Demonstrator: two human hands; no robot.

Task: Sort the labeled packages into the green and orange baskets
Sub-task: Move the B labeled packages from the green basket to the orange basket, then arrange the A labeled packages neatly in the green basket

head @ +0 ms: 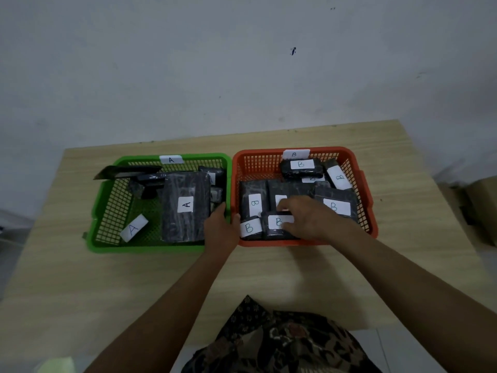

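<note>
The green basket (100,211), tagged A, holds a large black package labelled A (185,205), several smaller black packages at the back and a loose A label (133,228). Beside it on the right, the orange basket (258,164), tagged B, is filled with several black packages labelled B. My left hand (221,230) grips the green basket's near right wall, its thumb against the orange rim. My right hand (312,218) reaches into the orange basket, fingers and thumb closed on a B package (274,226) at the front.
Both baskets stand side by side on a light wooden table (269,275) against a grey wall. Cardboard boxes (481,208) sit off the table's right edge. My patterned clothing (279,343) shows at the near edge.
</note>
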